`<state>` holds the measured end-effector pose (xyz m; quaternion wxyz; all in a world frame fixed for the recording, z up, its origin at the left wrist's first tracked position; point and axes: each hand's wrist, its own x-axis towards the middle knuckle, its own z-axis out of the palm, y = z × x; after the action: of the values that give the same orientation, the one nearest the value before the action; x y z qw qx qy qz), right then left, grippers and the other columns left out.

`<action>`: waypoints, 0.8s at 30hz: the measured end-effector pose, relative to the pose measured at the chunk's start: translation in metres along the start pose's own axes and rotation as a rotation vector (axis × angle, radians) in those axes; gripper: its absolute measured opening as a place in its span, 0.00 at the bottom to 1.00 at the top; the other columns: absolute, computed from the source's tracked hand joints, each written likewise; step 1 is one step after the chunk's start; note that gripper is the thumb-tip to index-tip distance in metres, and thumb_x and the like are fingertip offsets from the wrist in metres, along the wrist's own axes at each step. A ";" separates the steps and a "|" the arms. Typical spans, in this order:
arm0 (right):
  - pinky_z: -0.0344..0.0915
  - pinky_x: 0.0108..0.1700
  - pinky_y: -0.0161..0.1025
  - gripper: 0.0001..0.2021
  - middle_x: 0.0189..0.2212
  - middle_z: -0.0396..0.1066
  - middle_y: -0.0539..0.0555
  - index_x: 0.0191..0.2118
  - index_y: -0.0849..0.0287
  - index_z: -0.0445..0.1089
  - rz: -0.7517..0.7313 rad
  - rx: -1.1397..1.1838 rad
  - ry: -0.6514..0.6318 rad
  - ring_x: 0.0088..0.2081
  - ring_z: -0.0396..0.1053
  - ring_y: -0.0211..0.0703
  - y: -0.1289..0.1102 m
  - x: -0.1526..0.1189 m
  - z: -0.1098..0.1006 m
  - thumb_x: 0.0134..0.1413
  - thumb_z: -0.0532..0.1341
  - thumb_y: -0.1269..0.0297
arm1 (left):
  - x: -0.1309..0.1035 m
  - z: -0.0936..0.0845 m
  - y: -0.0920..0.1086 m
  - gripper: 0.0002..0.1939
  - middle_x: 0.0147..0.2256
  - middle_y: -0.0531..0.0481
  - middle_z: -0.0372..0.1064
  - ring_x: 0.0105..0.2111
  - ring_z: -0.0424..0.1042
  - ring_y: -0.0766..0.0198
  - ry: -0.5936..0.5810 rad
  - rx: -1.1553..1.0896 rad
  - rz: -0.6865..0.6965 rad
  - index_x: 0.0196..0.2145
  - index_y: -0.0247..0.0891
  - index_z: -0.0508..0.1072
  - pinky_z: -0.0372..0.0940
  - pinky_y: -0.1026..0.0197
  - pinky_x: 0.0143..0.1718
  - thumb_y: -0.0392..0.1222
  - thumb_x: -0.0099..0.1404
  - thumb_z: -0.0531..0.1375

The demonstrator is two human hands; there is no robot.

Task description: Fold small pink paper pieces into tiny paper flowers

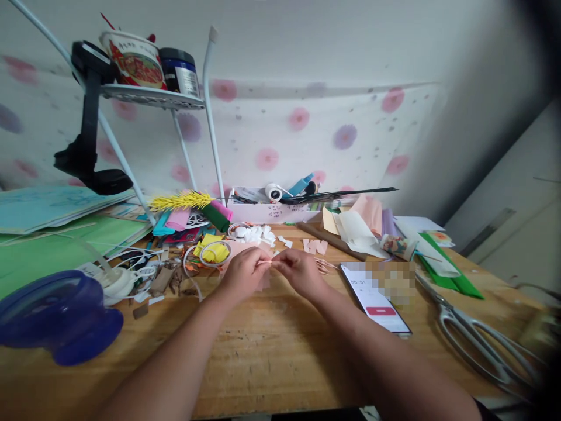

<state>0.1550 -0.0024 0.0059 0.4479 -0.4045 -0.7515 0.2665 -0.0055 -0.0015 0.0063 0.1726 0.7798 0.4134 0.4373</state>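
Observation:
Over the middle of the wooden table, my left hand and my right hand meet fingertip to fingertip. Both are closed in a pinch on a thin, pale pink twisted paper strip, mostly covered by the fingers. Beneath and behind the left hand lies a pink paper sheet. Just beyond the right hand are cut pink paper pieces, and beside its wrist rests a bunch of thin pink twisted strips. White paper pieces are heaped behind the hands.
To the right lie a phone and large scissors. On the left stands a blue tape dispenser near scraps and a clear tape roll. Paper rolls, a white box and a white rack stand behind.

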 end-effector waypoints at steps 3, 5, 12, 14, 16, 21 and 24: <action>0.57 0.22 0.32 0.08 0.16 0.60 0.47 0.23 0.61 0.62 0.275 0.361 -0.061 0.18 0.58 0.33 0.000 0.000 0.008 0.46 0.55 0.62 | -0.001 -0.002 0.004 0.07 0.28 0.47 0.66 0.33 0.63 0.61 -0.001 0.112 0.109 0.26 0.39 0.69 0.56 0.60 0.37 0.37 0.57 0.52; 0.56 0.21 0.32 0.09 0.15 0.58 0.46 0.23 0.61 0.60 0.320 0.481 -0.079 0.17 0.56 0.32 0.003 0.000 0.011 0.46 0.55 0.61 | -0.002 0.000 0.004 0.06 0.29 0.47 0.66 0.34 0.63 0.60 0.029 0.067 0.083 0.27 0.39 0.70 0.56 0.59 0.38 0.38 0.57 0.53; 0.57 0.29 0.34 0.05 0.24 0.64 0.51 0.27 0.59 0.65 -0.196 -0.287 0.006 0.27 0.60 0.36 0.005 -0.005 0.002 0.49 0.54 0.68 | -0.002 0.005 -0.004 0.14 0.23 0.51 0.65 0.26 0.63 0.65 -0.166 -0.383 -0.222 0.23 0.35 0.69 0.58 0.65 0.30 0.49 0.56 0.53; 0.56 0.31 0.35 0.06 0.26 0.65 0.53 0.28 0.59 0.66 -0.320 -0.482 -0.006 0.30 0.60 0.38 0.002 -0.006 0.002 0.51 0.52 0.69 | -0.002 0.004 -0.005 0.16 0.20 0.52 0.63 0.23 0.61 0.67 -0.193 -0.450 -0.316 0.21 0.35 0.67 0.57 0.66 0.26 0.50 0.56 0.52; 0.56 0.33 0.36 0.08 0.28 0.65 0.55 0.29 0.59 0.66 -0.388 -0.611 -0.004 0.32 0.60 0.40 -0.001 -0.007 0.002 0.52 0.51 0.69 | -0.003 0.003 -0.005 0.16 0.20 0.53 0.62 0.22 0.60 0.68 -0.212 -0.513 -0.385 0.22 0.34 0.66 0.56 0.66 0.25 0.51 0.56 0.53; 0.56 0.35 0.38 0.08 0.30 0.65 0.55 0.30 0.58 0.67 -0.434 -0.692 0.014 0.33 0.58 0.42 -0.005 -0.007 -0.001 0.52 0.51 0.70 | -0.003 0.002 -0.004 0.16 0.22 0.52 0.63 0.23 0.61 0.69 -0.300 -0.589 -0.417 0.25 0.33 0.66 0.56 0.66 0.26 0.51 0.56 0.53; 0.57 0.35 0.37 0.07 0.29 0.65 0.55 0.29 0.58 0.67 -0.383 -0.583 0.011 0.33 0.59 0.41 -0.004 -0.007 -0.002 0.52 0.52 0.70 | -0.002 0.001 -0.008 0.15 0.22 0.52 0.63 0.24 0.61 0.68 -0.263 -0.453 -0.319 0.25 0.34 0.67 0.56 0.66 0.26 0.50 0.57 0.52</action>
<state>0.1566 -0.0101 0.0067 0.3592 -0.3685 -0.8559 -0.0503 -0.0088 0.0017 -0.0003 0.4606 0.6967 0.3968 0.3808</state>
